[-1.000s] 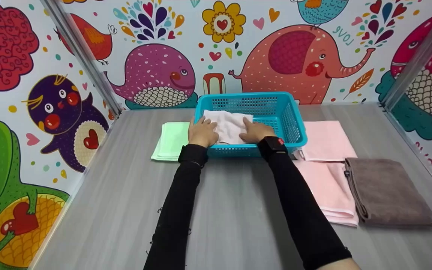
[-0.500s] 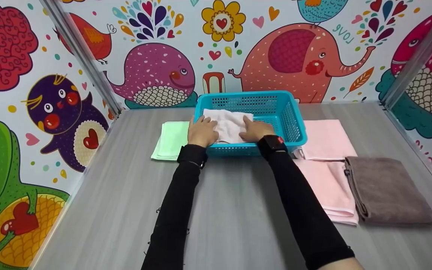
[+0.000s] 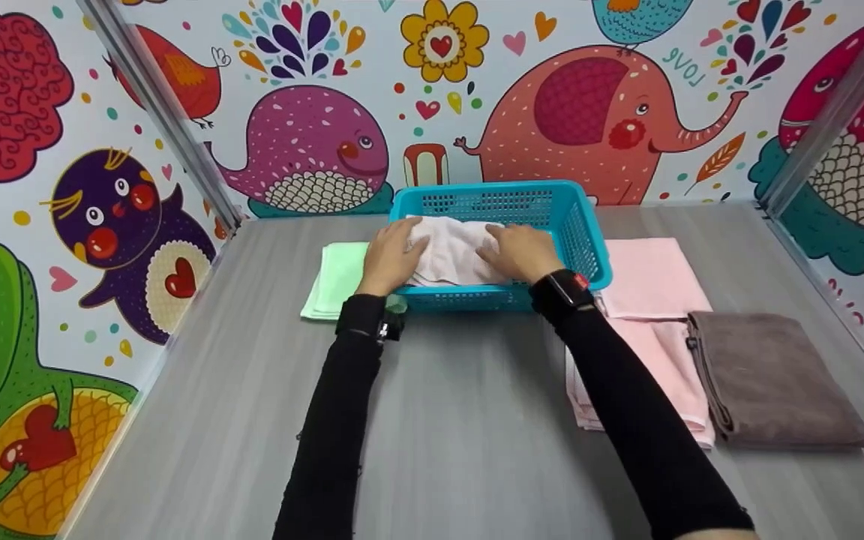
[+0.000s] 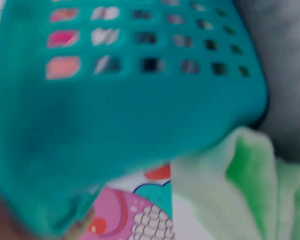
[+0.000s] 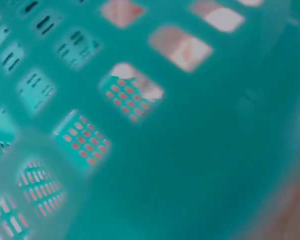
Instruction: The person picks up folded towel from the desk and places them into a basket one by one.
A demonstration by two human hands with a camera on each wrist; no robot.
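A whitish, pale pink cloth (image 3: 451,259) lies in the left part of a teal perforated plastic basket (image 3: 469,298). My left hand (image 3: 391,257) is over the basket's left end, its fingers loosely bent at the cloth's left edge. Across the front rim reaches my right hand (image 3: 523,253), with fingertips at the cloth's right edge. Neither hand grips the cloth visibly; whether the fingertips touch it is hard to tell. The left wrist view shows the basket wall (image 4: 130,115) beside a green towel (image 4: 250,180). Blurred basket mesh (image 5: 160,165) fills the right wrist view.
Folded light green towels (image 3: 338,277) lie left of the basket. On the right are a folded pink towel (image 3: 649,277), another pink towel (image 3: 672,375) nearer me, and a folded brown towel (image 3: 777,382). Printed wall panels (image 3: 312,142) stand behind and at both sides.
Both hands have drawn slightly apart, the left one moving left and the right one right, away from the cloth's middle. The cloth stays in the basket.
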